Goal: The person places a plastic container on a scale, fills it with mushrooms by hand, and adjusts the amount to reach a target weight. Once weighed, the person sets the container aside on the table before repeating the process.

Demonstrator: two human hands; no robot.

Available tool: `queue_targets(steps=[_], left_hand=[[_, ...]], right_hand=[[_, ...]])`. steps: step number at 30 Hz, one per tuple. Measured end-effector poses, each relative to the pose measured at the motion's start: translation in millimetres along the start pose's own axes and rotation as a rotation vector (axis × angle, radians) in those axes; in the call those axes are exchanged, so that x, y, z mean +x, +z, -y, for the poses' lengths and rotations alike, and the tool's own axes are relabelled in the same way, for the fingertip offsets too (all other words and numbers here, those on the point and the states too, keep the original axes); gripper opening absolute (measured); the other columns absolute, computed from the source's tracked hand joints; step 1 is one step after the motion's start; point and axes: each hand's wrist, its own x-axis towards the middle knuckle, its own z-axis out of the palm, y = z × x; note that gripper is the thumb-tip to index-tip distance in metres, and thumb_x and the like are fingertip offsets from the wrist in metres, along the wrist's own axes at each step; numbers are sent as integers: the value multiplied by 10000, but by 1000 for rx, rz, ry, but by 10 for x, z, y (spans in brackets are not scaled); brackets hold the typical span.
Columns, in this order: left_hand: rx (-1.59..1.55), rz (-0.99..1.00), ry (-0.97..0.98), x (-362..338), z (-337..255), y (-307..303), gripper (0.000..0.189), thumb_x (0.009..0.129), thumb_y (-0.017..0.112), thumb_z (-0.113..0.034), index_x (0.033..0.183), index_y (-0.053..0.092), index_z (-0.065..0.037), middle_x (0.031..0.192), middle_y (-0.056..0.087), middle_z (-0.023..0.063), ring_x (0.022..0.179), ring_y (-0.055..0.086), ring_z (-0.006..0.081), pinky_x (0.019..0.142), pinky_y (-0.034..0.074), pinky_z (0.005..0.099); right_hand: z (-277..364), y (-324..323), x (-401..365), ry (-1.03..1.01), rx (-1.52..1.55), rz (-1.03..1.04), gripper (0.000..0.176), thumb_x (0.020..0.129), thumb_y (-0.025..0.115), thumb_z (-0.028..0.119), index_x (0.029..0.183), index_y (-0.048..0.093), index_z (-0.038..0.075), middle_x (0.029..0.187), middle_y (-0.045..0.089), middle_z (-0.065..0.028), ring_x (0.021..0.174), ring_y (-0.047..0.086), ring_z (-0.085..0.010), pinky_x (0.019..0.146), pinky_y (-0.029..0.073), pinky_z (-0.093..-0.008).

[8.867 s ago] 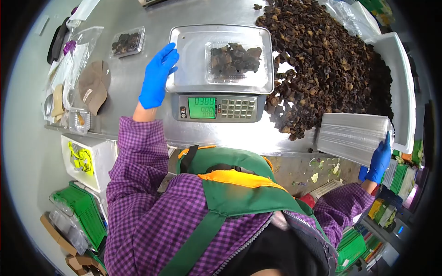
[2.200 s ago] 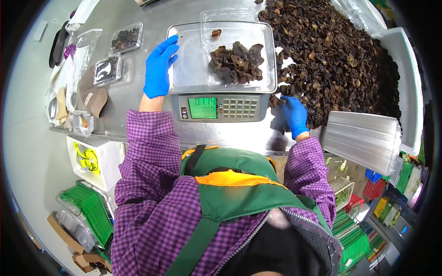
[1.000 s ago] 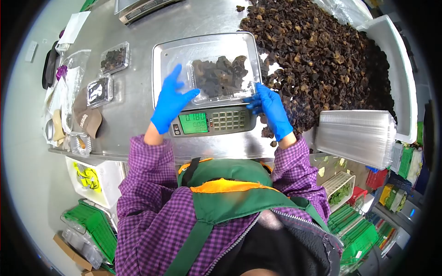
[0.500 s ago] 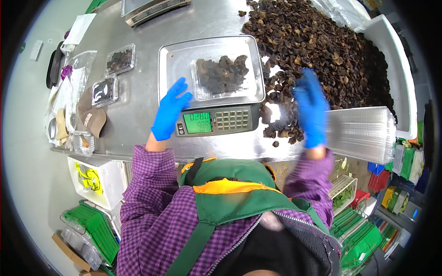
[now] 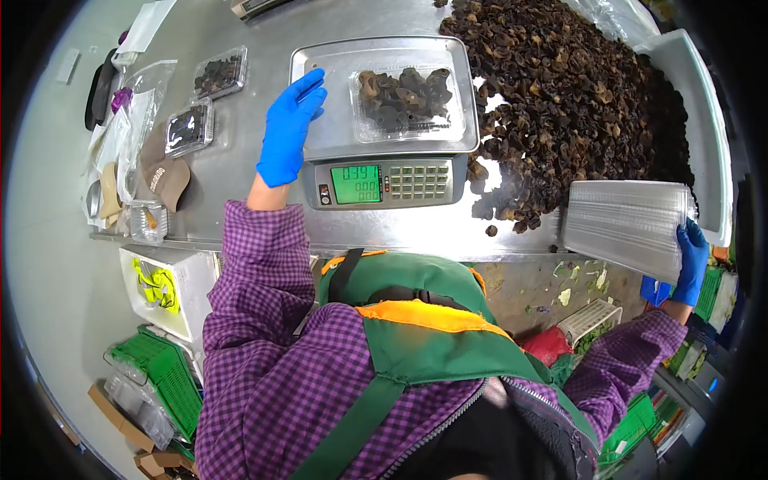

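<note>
My left hand (image 5: 290,128), in a blue glove, is at the left edge of the scale's metal pan (image 5: 332,140). Its fingers are stretched out, holding nothing. On the pan rests a clear plastic container (image 5: 458,120) filled with dark wood ear mushrooms (image 5: 406,98). The digital scale (image 5: 388,182) has a lit green display. Far to the right, my gloved right hand (image 5: 691,262) has its fingers bent round the outer end of a stack of nested clear plastic containers (image 5: 624,224). The stack partly hides its grip.
A large heap of wood ear mushrooms (image 5: 560,104) spreads beside the scale toward a white foam box (image 5: 708,104). Two filled clear packs (image 5: 220,74) and a brown cap (image 5: 170,182) lie at left. Green crates (image 5: 160,376) stand below the table.
My right hand has moved from over the heap to the right end of the container stack. My left hand stays by the pan. The view has shifted, and the display digits differ.
</note>
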Motion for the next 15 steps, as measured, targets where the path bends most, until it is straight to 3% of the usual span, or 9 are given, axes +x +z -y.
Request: queue_targets(steps=[3,6,8,10,12,13,14,15], left_hand=[[5,29,17,149,39,62,475,880,596,-252,1307,520,-58,1297,539,77,1150,524,182,961,403,321],[7,46,28,347,105,135,502,873,611,-274,1314,513,-54,1297,538,88,1157,521,187,959,410,334],[3,41,43,571,204,204,532,863,630,-299,1317,508,-50,1295,538,95,1162,519,191,959,414,346],[237,-20,103,813,409,312,739,777,736,-333,1334,436,48,1278,540,165,1148,533,185,938,440,329],[415,4,104,972,512,456,893,697,803,-360,1345,385,92,1199,585,204,1076,584,204,887,477,319],[301,112,17,980,488,496,852,689,812,-345,1310,428,95,1136,617,198,1009,612,201,843,496,312],[181,221,-66,960,453,521,811,681,822,-330,1275,472,97,1073,648,192,942,640,198,799,516,305],[185,199,-54,951,411,532,811,681,822,-330,1275,472,97,1073,648,192,942,640,198,799,516,305]], right_hand=[[223,-23,-78,99,236,32,312,867,644,98,1159,618,-6,1066,651,-41,933,590,-108,860,445,-233],[57,-300,-11,160,150,-23,292,868,649,140,1131,638,16,1054,650,-17,926,585,-102,844,438,-223],[307,-299,-157,41,4,-146,319,869,650,152,1147,629,-3,1083,638,-34,940,577,-100,843,437,-222],[318,-602,-216,-47,-2,-245,318,891,620,126,1169,612,-28,1137,626,-67,987,586,-132,862,467,-246],[826,-304,-478,-116,-205,-425,307,912,583,117,1182,607,-27,1128,636,-95,1013,587,-153,892,469,-266],[1074,-136,-584,-137,-312,-475,315,912,580,121,1191,603,-24,1141,636,-92,1040,584,-161,918,461,-279],[1275,101,-656,-190,-181,-512,308,926,543,94,1207,592,-23,1168,627,-89,1061,579,-164,942,449,-290],[1378,265,-660,-285,-139,-464,304,933,523,78,1213,587,-23,1176,624,-89,1067,578,-162,947,447,-293]])
